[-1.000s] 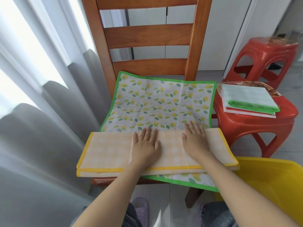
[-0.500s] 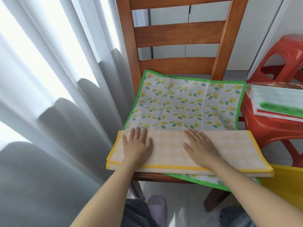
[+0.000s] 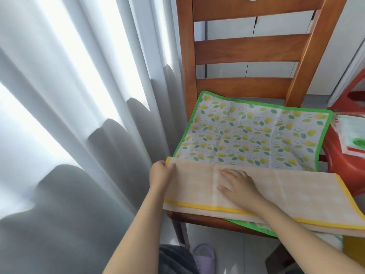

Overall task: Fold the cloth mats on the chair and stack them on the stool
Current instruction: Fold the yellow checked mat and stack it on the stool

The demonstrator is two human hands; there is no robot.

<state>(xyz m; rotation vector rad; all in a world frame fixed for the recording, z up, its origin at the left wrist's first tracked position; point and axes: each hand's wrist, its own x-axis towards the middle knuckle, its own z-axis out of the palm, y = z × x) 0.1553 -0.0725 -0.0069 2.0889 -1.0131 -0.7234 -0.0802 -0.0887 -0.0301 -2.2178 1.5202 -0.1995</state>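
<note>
- Cloth mats are the job: the yellow-edged mat lies folded into a long strip across the front of the chair seat, on top of the green-edged leaf-print mat, which is spread flat and unfolded behind it.
- Right of the chair, the red stool shows at the frame edge, already carrying a stack of folded mats.
- Left of the chair hangs a grey curtain.
- A second ago both palms lay flat near the strip's middle. Now the right hand presses flat, fingers straight, at the strip's centre crease.
- The left hand has slid out to the strip's end furthest from the stool and pinches the yellow corner, thumb on top.
- Judged from this, smoothing is over and the next fold is starting: the pinched end probably comes across over the pinned centre, halving the strip before it goes to the stool.
</note>
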